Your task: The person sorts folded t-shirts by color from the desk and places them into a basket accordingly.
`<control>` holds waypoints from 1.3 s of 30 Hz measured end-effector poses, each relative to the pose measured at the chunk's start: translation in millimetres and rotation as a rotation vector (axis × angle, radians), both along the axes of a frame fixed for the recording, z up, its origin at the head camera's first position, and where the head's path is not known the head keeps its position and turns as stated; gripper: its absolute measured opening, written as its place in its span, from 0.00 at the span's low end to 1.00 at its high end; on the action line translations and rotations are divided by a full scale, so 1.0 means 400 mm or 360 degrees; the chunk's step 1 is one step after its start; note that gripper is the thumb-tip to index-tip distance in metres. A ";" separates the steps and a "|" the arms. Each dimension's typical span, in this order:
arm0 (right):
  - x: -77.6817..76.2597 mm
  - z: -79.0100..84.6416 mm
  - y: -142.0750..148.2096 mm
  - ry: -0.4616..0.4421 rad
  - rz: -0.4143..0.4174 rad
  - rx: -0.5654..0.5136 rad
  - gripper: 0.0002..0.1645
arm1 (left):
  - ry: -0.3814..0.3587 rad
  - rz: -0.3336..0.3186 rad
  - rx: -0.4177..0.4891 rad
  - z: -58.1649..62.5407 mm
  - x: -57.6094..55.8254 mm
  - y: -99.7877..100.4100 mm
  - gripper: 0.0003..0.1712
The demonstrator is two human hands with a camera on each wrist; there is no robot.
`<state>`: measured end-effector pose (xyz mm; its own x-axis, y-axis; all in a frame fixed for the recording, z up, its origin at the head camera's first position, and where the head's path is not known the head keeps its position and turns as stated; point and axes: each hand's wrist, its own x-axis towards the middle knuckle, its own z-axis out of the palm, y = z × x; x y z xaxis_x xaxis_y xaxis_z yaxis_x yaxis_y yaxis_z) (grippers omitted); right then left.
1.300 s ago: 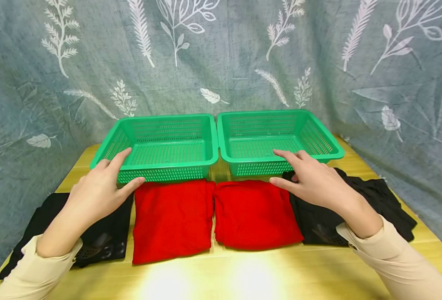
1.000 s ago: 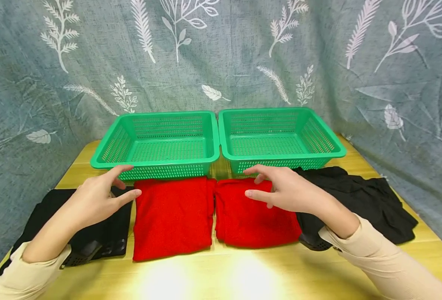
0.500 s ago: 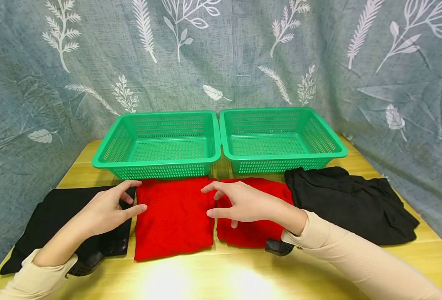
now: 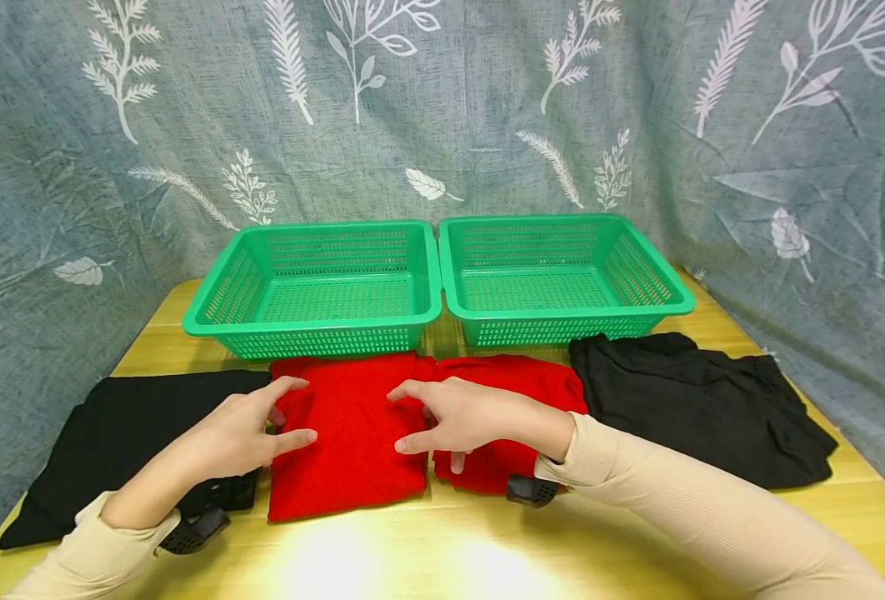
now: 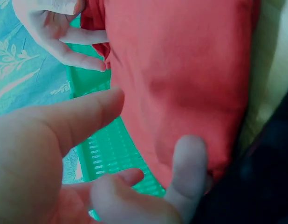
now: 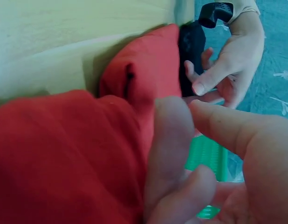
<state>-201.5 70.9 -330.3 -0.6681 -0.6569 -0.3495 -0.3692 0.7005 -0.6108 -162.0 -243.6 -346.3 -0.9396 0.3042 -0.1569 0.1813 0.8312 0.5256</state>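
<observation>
Two folded red cloths lie side by side on the table: the left red cloth (image 4: 352, 467) and the right red cloth (image 4: 525, 375). My left hand (image 4: 236, 433) is at the left edge of the left cloth, thumb spread from loosely bent fingers. Opposite it, my right hand (image 4: 461, 421) hovers at that cloth's right edge, over the seam with the right cloth. In the left wrist view, the fingers (image 5: 188, 163) lie against or just over the red fabric; contact is hard to tell. In the right wrist view, a gap shows between the thumb and fingers (image 6: 172, 140).
Two green plastic baskets, left (image 4: 315, 333) and right (image 4: 562, 315), stand side by side behind the cloths. Folded black garments lie at the left (image 4: 135, 417) and right (image 4: 705, 408). A patterned curtain (image 4: 487, 108) hangs behind the wooden table (image 4: 412, 550).
My right hand has moved left from above the right black garment to the left red cloth's right edge. My left hand has come down and right to its left edge.
</observation>
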 end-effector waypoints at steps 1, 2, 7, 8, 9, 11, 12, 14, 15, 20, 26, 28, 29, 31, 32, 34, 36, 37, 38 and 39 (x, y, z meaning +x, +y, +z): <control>-0.001 -0.002 -0.003 -0.0011 -0.0003 0.0005 0.42 | -0.0034 0.0008 0.0032 -0.001 0.001 0.002 0.47; -0.003 -0.004 -0.006 -0.0022 -0.0007 0.0006 0.42 | -0.0055 0.0009 0.0066 -0.003 0.001 0.004 0.46; -0.008 -0.011 -0.015 -0.0067 -0.0036 -0.0027 0.42 | -0.0112 0.0022 0.0173 -0.008 0.003 0.005 0.47; -0.009 -0.012 -0.016 -0.0075 -0.0036 -0.0036 0.42 | -0.0115 0.0018 0.0185 -0.009 0.003 0.004 0.47; -0.009 -0.012 -0.017 -0.0084 -0.0035 -0.0046 0.42 | -0.0123 0.0021 0.0194 -0.009 0.003 0.004 0.47; -0.010 -0.014 -0.017 -0.0101 -0.0034 -0.0066 0.41 | -0.0139 0.0025 0.0201 -0.008 0.005 0.002 0.47; -0.011 -0.014 -0.017 -0.0105 -0.0030 -0.0067 0.40 | -0.0148 0.0031 0.0194 -0.007 0.006 0.001 0.47; -0.012 -0.013 -0.017 -0.0114 -0.0042 -0.0069 0.39 | -0.0173 0.0032 0.0180 -0.002 0.011 -0.001 0.47; -0.011 -0.012 -0.017 -0.0112 -0.0055 -0.0064 0.39 | -0.0191 0.0031 0.0168 0.001 0.013 -0.001 0.47; -0.009 -0.001 -0.022 -0.0048 -0.0120 0.0014 0.39 | -0.0268 0.0026 0.0121 0.017 0.019 0.008 0.48; -0.001 0.000 -0.035 -0.0020 -0.0100 0.0098 0.42 | -0.0263 0.0039 0.0105 0.020 0.014 0.015 0.49; -0.001 -0.003 -0.038 -0.0037 -0.0101 0.0062 0.42 | -0.0263 0.0063 0.0128 0.014 0.010 0.016 0.49; -0.002 -0.006 -0.038 -0.0045 -0.0106 0.0040 0.41 | -0.0259 0.0070 0.0147 0.010 0.008 0.016 0.49; -0.006 -0.012 -0.040 -0.0073 -0.0136 -0.0012 0.39 | -0.0265 0.0097 0.0188 0.001 0.006 0.016 0.48; -0.008 -0.016 -0.041 -0.0085 -0.0155 -0.0033 0.39 | -0.0267 0.0110 0.0212 -0.004 0.005 0.017 0.48; -0.012 -0.024 -0.043 -0.0109 -0.0193 -0.0063 0.37 | -0.0287 0.0129 0.0258 -0.014 0.005 0.018 0.47; -0.015 -0.031 -0.046 -0.0128 -0.0224 -0.0080 0.36 | -0.0313 0.0142 0.0297 -0.022 0.004 0.019 0.46; -0.015 -0.034 -0.048 -0.0131 -0.0232 -0.0082 0.35 | -0.0320 0.0134 0.0318 -0.026 0.004 0.019 0.46; -0.016 -0.036 -0.050 -0.0132 -0.0236 -0.0081 0.35 | -0.0333 0.0131 0.0341 -0.028 0.004 0.019 0.46; -0.015 -0.038 -0.052 -0.0132 -0.0241 -0.0082 0.34 | -0.0346 0.0130 0.0360 -0.031 0.002 0.020 0.46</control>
<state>-207.7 50.2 -345.4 -0.7310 -0.5693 -0.3762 -0.2086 0.7114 -0.6712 -161.2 -235.6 -358.6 -0.9143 0.2792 -0.2934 -0.0177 0.6962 0.7177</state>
